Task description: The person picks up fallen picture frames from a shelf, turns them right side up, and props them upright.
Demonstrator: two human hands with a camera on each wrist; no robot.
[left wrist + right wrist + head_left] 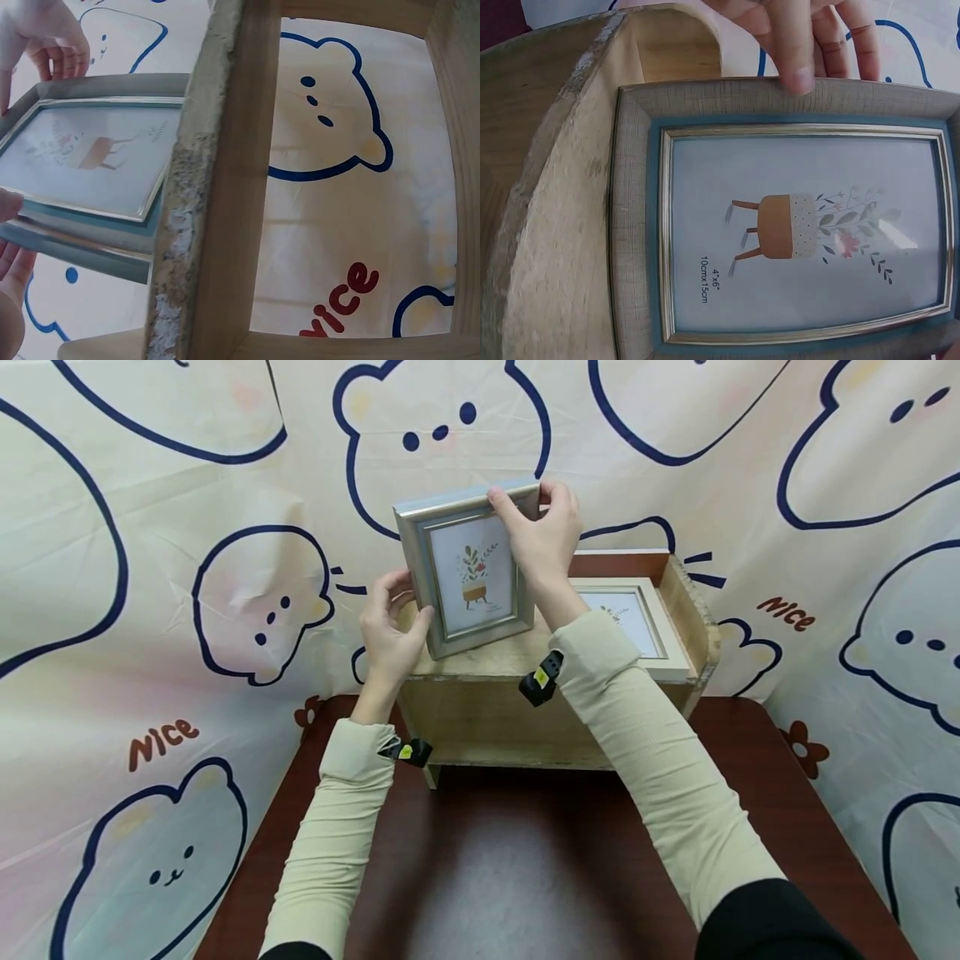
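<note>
A grey-silver picture frame (471, 578) with a plant print stands upright, slightly tilted, on the left part of a wooden shelf unit's top (480, 667). My left hand (393, 631) grips its lower left edge, thumb on the front. At its upper right corner my right hand (543, 531) holds on, thumb in front and fingers behind. The right wrist view shows the frame's print (802, 232) close up, with fingers of the left hand (802, 37) at one edge. In the left wrist view the frame (90, 150) is partly hidden by the shelf's edge.
A cream picture frame (663, 631) leans back or lies on the right part of the shelf top, beside a raised wooden side panel (693, 610). The unit stands on a dark red-brown table (547, 860). Cartoon-printed cloth (270, 485) hangs behind and at both sides.
</note>
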